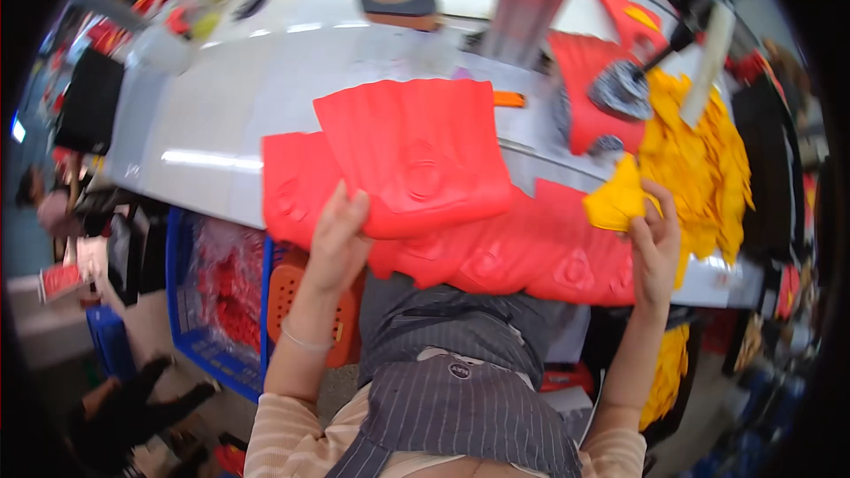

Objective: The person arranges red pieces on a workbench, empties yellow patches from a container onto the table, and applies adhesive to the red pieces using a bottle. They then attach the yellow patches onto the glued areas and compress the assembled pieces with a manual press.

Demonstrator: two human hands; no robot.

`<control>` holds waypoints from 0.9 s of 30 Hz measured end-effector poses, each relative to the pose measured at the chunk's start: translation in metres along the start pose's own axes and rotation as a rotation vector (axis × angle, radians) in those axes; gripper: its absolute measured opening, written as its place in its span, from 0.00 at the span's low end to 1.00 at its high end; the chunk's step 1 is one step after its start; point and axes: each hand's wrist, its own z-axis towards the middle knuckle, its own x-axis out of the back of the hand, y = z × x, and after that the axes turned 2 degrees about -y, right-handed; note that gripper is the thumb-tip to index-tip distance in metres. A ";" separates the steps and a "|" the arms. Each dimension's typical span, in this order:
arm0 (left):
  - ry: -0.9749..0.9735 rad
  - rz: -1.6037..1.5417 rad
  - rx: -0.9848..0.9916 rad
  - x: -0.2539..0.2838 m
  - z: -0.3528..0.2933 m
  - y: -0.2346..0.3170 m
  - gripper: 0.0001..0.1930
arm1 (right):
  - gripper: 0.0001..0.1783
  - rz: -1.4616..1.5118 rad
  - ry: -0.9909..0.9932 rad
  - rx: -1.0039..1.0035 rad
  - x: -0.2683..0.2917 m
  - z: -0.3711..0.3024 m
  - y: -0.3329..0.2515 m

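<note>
My left hand is at the near left edge of a soft red molded sheet with a raised round shape on it, its thumb and fingers closed on that edge. Under this sheet, more red sheets of the same kind lie overlapped in a row along the near edge of the table. My right hand pinches a small folded yellow piece between thumb and fingers, just above the right end of the row.
A heap of yellow pieces covers the table's right side. Beside it, a red piece with grey lumps stands near a lamp-like arm. An orange tool lies behind the sheets. A blue crate with bagged red pieces sits below left.
</note>
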 end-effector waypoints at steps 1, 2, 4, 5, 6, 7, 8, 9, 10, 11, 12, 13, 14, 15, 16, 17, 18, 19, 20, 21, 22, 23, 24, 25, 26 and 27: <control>-0.053 0.026 0.023 -0.015 0.005 -0.015 0.26 | 0.23 0.005 -0.010 0.001 -0.007 -0.001 -0.008; -0.113 0.048 0.048 -0.030 0.010 -0.029 0.26 | 0.23 0.019 -0.026 -0.001 -0.008 -0.004 -0.011; -0.189 0.036 0.142 -0.049 0.017 -0.049 0.27 | 0.22 0.018 -0.031 0.010 -0.013 -0.009 -0.014; -0.233 0.067 0.133 -0.056 0.019 -0.058 0.27 | 0.21 0.002 -0.024 0.021 -0.017 -0.010 -0.016; -0.272 0.096 0.118 -0.062 0.020 -0.065 0.27 | 0.20 0.081 -0.035 -0.018 -0.020 -0.010 -0.017; -0.261 0.061 0.121 -0.071 0.021 -0.069 0.28 | 0.20 0.073 -0.036 -0.017 -0.023 -0.012 -0.016; -0.275 0.057 0.134 -0.074 0.022 -0.074 0.28 | 0.19 0.068 -0.042 -0.016 -0.023 -0.013 -0.015; -0.302 0.095 0.122 -0.075 0.022 -0.078 0.28 | 0.20 0.089 -0.070 -0.033 -0.022 -0.015 -0.012; -0.326 0.133 0.108 -0.076 0.022 -0.082 0.28 | 0.20 0.088 -0.060 -0.035 -0.023 -0.016 -0.010; -0.329 0.133 0.113 -0.079 0.022 -0.083 0.28 | 0.20 0.088 -0.071 -0.058 -0.025 -0.017 -0.009; -0.331 0.106 0.131 -0.082 0.021 -0.082 0.28 | 0.20 0.089 -0.084 -0.081 -0.026 -0.018 -0.008; -0.330 0.080 0.148 -0.085 0.020 -0.082 0.28 | 0.20 0.062 -0.105 -0.090 -0.026 -0.018 -0.008; -0.327 0.082 0.149 -0.086 0.019 -0.082 0.28 | 0.20 0.065 -0.106 -0.092 -0.027 -0.018 -0.009; -0.334 0.076 0.150 -0.087 0.018 -0.081 0.28 | 0.19 -0.005 -0.103 -0.080 -0.030 -0.017 -0.009; -0.341 0.070 0.150 -0.088 0.017 -0.080 0.28 | 0.19 -0.075 -0.100 -0.068 -0.032 -0.016 -0.009; -0.336 0.072 0.150 -0.087 0.016 -0.080 0.28 | 0.19 -0.072 -0.104 -0.069 -0.032 -0.016 -0.008; -0.342 0.094 0.127 -0.087 0.016 -0.079 0.28 | 0.19 -0.086 -0.099 -0.086 -0.032 -0.016 -0.007; -0.348 0.115 0.105 -0.087 0.015 -0.079 0.28 | 0.19 -0.101 -0.094 -0.103 -0.032 -0.016 -0.006; -0.345 0.116 0.104 -0.087 0.015 -0.078 0.28 | 0.19 -0.099 -0.097 -0.104 -0.032 -0.016 -0.006; -0.359 0.156 0.084 -0.086 0.014 -0.078 0.28 | 0.18 -0.094 -0.080 -0.119 -0.032 -0.015 -0.005; -0.373 0.195 0.064 -0.085 0.013 -0.078 0.28 | 0.17 -0.088 -0.063 -0.134 -0.033 -0.015 -0.005; -0.373 0.197 0.066 -0.086 0.012 -0.077 0.28 | 0.17 -0.087 -0.061 -0.135 -0.034 -0.015 -0.005; -0.368 0.213 0.057 -0.089 0.012 -0.075 0.29 | 0.18 -0.073 -0.052 -0.107 -0.035 -0.013 -0.005; -0.364 0.230 0.049 -0.090 0.012 -0.075 0.29 | 0.19 -0.060 -0.043 -0.080 -0.036 -0.013 -0.004; -0.375 0.211 0.057 -0.089 0.012 -0.075 0.30 | 0.19 -0.075 -0.039 -0.069 -0.038 -0.013 -0.003; -0.388 0.194 0.066 -0.085 0.013 -0.074 0.30 | 0.19 -0.089 -0.035 -0.057 -0.039 -0.014 -0.001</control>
